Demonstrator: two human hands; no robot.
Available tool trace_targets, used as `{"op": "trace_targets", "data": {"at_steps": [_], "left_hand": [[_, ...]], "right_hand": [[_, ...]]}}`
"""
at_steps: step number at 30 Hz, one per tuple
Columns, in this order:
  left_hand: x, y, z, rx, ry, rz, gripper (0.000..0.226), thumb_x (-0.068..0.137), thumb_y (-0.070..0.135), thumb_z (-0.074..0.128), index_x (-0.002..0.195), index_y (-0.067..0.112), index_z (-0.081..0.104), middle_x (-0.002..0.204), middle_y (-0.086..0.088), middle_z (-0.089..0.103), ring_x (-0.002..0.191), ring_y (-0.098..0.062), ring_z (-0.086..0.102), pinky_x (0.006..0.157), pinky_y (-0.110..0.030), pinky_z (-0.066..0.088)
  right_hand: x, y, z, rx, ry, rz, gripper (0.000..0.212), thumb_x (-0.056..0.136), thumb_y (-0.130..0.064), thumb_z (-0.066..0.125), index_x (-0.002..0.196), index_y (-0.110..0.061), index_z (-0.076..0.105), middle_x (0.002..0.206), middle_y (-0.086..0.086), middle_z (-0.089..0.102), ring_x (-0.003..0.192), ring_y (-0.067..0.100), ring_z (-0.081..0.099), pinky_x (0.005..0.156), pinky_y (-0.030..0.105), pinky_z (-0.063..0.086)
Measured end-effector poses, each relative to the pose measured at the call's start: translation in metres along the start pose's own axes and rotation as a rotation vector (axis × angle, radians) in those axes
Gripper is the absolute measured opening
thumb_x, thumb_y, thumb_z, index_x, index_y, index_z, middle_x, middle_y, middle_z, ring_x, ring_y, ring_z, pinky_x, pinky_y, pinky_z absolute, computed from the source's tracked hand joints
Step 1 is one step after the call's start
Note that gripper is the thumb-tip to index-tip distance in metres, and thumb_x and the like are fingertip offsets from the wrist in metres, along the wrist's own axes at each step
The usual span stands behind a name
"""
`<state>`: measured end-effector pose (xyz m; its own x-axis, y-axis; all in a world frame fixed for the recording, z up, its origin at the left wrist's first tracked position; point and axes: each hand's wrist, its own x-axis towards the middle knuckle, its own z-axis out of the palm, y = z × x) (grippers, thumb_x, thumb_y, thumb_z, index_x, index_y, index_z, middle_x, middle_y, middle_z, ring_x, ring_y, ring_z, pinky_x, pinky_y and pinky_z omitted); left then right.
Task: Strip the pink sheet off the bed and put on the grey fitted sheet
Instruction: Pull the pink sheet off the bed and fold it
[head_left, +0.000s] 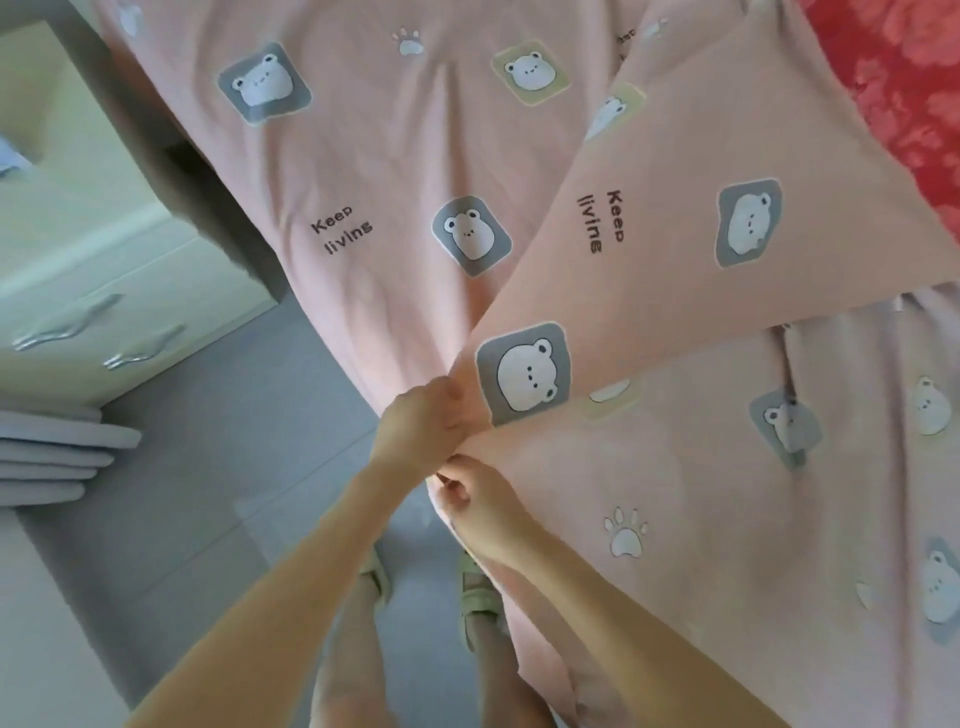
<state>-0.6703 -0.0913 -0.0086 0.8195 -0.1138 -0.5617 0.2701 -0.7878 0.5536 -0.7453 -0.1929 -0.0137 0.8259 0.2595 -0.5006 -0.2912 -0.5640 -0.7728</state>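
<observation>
The left hand (423, 426) and right hand (480, 501) both pinch the pink sheet (363, 156) corner at lower centre; it fans away to the upper right

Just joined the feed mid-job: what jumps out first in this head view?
Both hands meet at centre frame: the left hand and right hand grip a bunched corner of the pink sheet, whose cartoon-print flap is folded back over the rest. At top right, red floral fabric lies exposed, and a stack of folded grey fabric sits at far left.
</observation>
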Motion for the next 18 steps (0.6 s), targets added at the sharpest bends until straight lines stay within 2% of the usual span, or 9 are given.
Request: {"op": "trace_targets", "data": {"at_steps": [1,3,5,8,10,12,13,15,18], "left_hand": [[0.009,-0.006,0.002,0.083,0.014,0.024,0.02,0.084,0.018,0.057,0.104,0.016,0.059,0.094,-0.005,0.065,0.088,-0.029,0.059,0.072,-0.034,0.048],[0.026,-0.019,-0.003,-0.019,0.042,-0.012,0.013,0.085,0.014,0.058,0.098,0.012,0.063,0.086,-0.004,0.065,0.082,-0.027,0.059,0.067,-0.03,0.046],[0.042,-0.034,-0.016,-0.212,0.067,-0.099,0.012,0.082,0.017,0.066,0.094,0.015,0.066,0.074,0.004,0.06,0.073,-0.019,0.055,0.057,-0.02,0.041],[0.048,-0.047,-0.028,-0.234,-0.019,-0.083,0.003,0.085,0.018,0.066,0.086,0.017,0.064,0.068,0.01,0.052,0.069,-0.014,0.05,0.052,-0.008,0.035],[0.043,-0.057,-0.036,-0.209,-0.082,-0.059,0.009,0.092,0.021,0.058,0.083,0.018,0.057,0.068,0.01,0.051,0.067,-0.013,0.05,0.049,-0.009,0.035],[0.04,-0.074,-0.05,-0.258,-0.114,-0.08,0.018,0.095,0.025,0.054,0.078,0.019,0.051,0.065,0.006,0.054,0.06,-0.013,0.05,0.047,-0.015,0.034],[0.038,-0.083,-0.059,-0.3,-0.129,-0.088,0.021,0.095,0.025,0.053,0.075,0.019,0.05,0.064,0.002,0.056,0.059,-0.015,0.051,0.048,-0.019,0.034],[0.032,-0.097,-0.079,-0.376,-0.152,-0.105,0.024,0.095,0.024,0.052,0.073,0.017,0.047,0.068,-0.009,0.06,0.062,-0.022,0.053,0.053,-0.028,0.039],[0.021,-0.129,-0.108,-0.518,-0.144,-0.231,0.022,0.095,0.018,0.051,0.075,0.01,0.046,0.066,-0.01,0.057,0.056,-0.021,0.055,0.049,-0.023,0.046]], "right_hand": [[0.006,0.003,-0.005,0.074,-0.01,0.091,0.02,0.087,-0.001,0.046,0.091,-0.008,0.065,0.084,0.01,0.067,0.073,0.02,0.055,0.074,0.032,0.045],[0.021,0.016,-0.025,0.357,0.194,0.364,0.022,0.09,-0.007,0.054,0.107,0.004,0.063,0.095,0.019,0.068,0.071,0.016,0.053,0.067,0.028,0.047],[0.046,0.031,-0.055,0.72,0.428,0.6,0.025,0.094,-0.019,0.057,0.105,0.003,0.059,0.082,0.014,0.061,0.067,0.018,0.052,0.059,0.024,0.048],[0.088,0.044,-0.098,1.067,0.573,0.731,0.02,0.092,-0.028,0.061,0.093,-0.009,0.055,0.086,0.01,0.06,0.081,0.022,0.059,0.082,0.035,0.053],[0.11,0.046,-0.119,1.091,0.729,0.761,0.01,0.092,-0.017,0.06,0.086,-0.016,0.053,0.084,0.006,0.058,0.075,0.017,0.057,0.077,0.031,0.053],[0.127,0.027,-0.135,0.92,0.894,0.741,0.023,0.091,-0.003,0.052,0.076,-0.019,0.045,0.073,0.0,0.048,0.06,0.012,0.045,0.051,0.02,0.044],[0.137,0.009,-0.14,0.83,1.024,0.652,0.03,0.087,0.004,0.049,0.072,-0.02,0.04,0.068,-0.001,0.043,0.055,0.012,0.037,0.046,0.02,0.037],[0.161,-0.05,-0.137,0.594,1.216,0.358,0.036,0.076,0.009,0.047,0.063,-0.02,0.031,0.06,-0.004,0.034,0.052,0.009,0.028,0.05,0.022,0.029],[0.207,-0.158,-0.099,0.231,1.078,-0.054,0.028,0.068,0.004,0.044,0.058,-0.018,0.031,0.055,-0.008,0.031,0.053,0.009,0.029,0.054,0.024,0.025]]}}
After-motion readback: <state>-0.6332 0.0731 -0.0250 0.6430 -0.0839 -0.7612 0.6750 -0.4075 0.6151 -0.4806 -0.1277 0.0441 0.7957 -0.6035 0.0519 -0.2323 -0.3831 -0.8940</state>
